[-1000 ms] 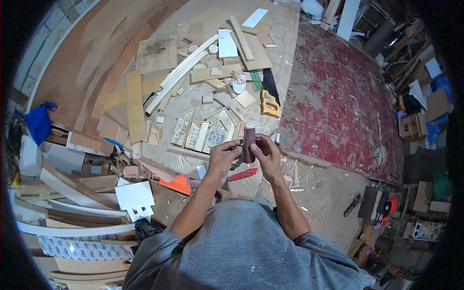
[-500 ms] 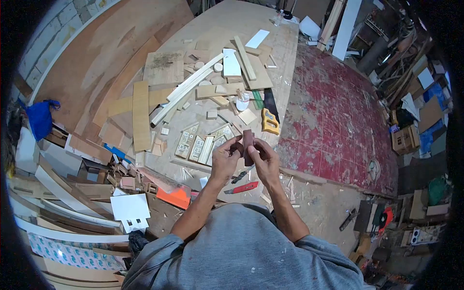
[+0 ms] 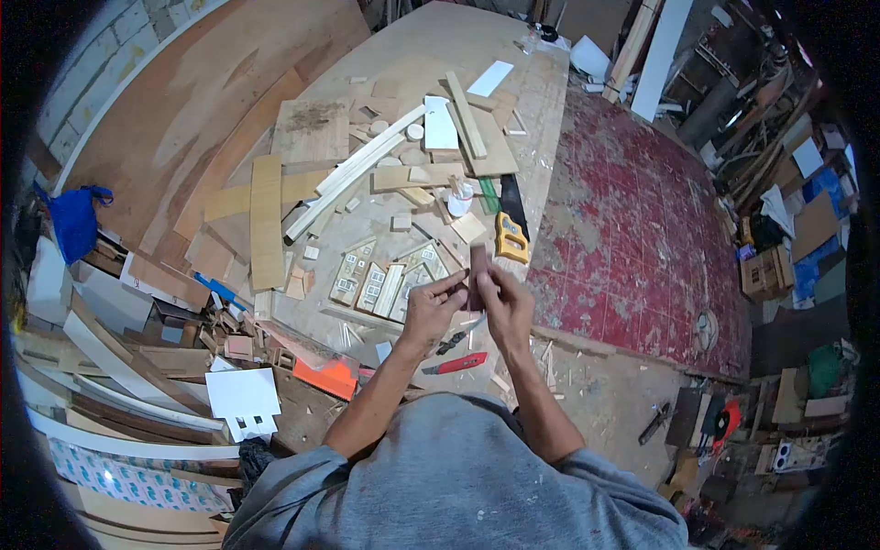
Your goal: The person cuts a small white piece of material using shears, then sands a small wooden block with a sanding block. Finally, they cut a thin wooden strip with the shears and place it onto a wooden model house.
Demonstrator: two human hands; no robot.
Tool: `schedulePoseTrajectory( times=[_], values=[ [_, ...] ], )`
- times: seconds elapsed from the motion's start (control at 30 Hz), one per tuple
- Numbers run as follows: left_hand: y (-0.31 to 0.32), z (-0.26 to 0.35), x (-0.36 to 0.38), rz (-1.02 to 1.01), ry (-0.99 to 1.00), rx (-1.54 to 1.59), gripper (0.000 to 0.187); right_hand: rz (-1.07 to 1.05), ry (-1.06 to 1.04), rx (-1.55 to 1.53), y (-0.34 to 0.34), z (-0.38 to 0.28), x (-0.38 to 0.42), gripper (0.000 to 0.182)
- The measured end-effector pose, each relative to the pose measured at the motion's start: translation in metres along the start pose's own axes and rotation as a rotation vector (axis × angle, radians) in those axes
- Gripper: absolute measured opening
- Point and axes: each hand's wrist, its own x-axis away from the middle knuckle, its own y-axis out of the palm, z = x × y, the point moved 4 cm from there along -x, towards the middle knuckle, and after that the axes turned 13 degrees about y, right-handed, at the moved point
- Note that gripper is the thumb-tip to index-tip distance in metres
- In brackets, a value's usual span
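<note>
A dark reddish-brown strip (image 3: pixel 478 261), which looks like folded sandpaper, stands upright between my hands. My right hand (image 3: pixel 505 307) grips it with thumb and fingers. From the other side my left hand (image 3: pixel 434 312) is closed at its edge, fingertips pinched near it; whether a small piece is also held there is too small to tell. Just left of my hands lie small wooden house-shaped pieces with windows (image 3: pixel 374 282). A red cutter (image 3: pixel 456 364) lies below my hands, with a dark tool (image 3: pixel 451 343) above it.
A yellow-handled saw (image 3: pixel 511 236) lies at the table's right side. Wood strips (image 3: pixel 362 165), a white board (image 3: pixel 440 124) and a white cup (image 3: pixel 460 199) are farther back. An orange tool (image 3: pixel 325 377) lies at lower left, beside a white house-shaped cutout (image 3: pixel 243 401).
The brown strip has turned slightly and is more covered by my fingers. My right hand has shifted a little, and my left fingers have moved along the strip's edge.
</note>
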Motion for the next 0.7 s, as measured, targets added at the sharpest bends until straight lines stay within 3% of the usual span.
schedulePoseTrajectory(
  times=[0.1,0.13,0.23,0.3,0.37,0.43,0.53,0.63,0.7],
  values=[
    [-0.004,0.007,-0.009,0.002,-0.014,0.096,0.039,0.058,-0.093,0.164,-0.002,0.016,0.019,0.033],
    [-0.005,0.008,-0.009,0.015,-0.027,0.119,0.039,0.050,-0.095,0.059,0.001,0.019,0.031,0.033],
    [-0.006,-0.003,-0.003,-0.037,-0.132,0.094,0.040,0.073,-0.006,0.159,-0.005,0.005,0.010,0.032],
    [-0.001,0.003,0.000,-0.005,-0.166,0.202,0.040,0.070,-0.070,0.050,0.000,-0.008,0.002,0.032],
    [-0.002,0.021,-0.010,-0.014,-0.148,0.306,0.041,0.085,-0.270,0.172,0.000,0.003,0.020,0.029],
    [-0.004,0.018,-0.010,-0.073,-0.184,0.290,0.042,0.039,-0.228,0.142,-0.001,-0.003,0.017,0.028],
    [-0.002,0.020,-0.005,-0.045,-0.247,0.411,0.042,0.118,-0.506,0.303,-0.006,-0.024,-0.003,0.029],
    [-0.009,0.028,-0.008,-0.086,-0.214,0.500,0.042,-0.030,-0.519,0.302,-0.006,-0.020,0.026,0.034],
    [-0.010,0.025,-0.003,-0.106,-0.230,0.547,0.043,0.038,-0.578,0.469,-0.011,-0.019,0.009,0.041]
  ],
)
